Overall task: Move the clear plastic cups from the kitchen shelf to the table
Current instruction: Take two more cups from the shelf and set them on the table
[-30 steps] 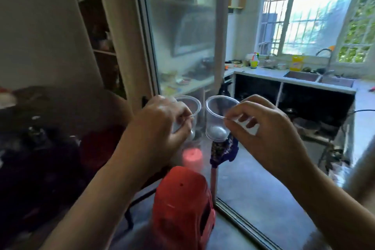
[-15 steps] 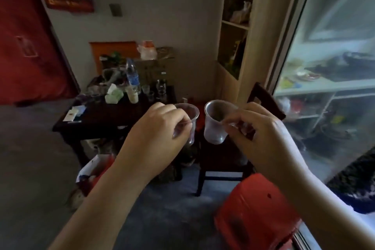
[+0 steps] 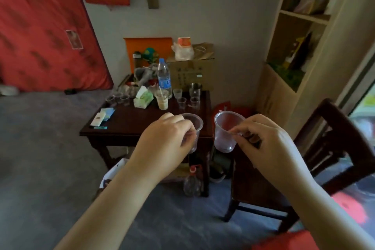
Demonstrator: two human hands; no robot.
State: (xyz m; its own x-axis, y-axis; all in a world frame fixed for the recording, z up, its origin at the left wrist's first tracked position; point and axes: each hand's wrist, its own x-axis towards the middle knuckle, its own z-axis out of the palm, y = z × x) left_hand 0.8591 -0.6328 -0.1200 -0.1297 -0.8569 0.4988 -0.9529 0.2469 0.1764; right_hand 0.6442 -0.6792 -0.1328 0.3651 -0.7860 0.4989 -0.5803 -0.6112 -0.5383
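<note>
Fingers (image 3: 189, 130) of the left hand (image 3: 164, 144) and right hand (image 3: 269, 144) each pinched one clear cup (image 3: 226, 130) by its rim, upright, likely for carrying to the surface (image 3: 129, 124).

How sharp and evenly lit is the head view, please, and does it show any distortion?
Head view: dim and soft overall; the table clutter is hazy; the chair and right edge are smeared; daylight glares at far right; wide-angle bending curves the shelf; both cups, left and right, read clearly.
</note>
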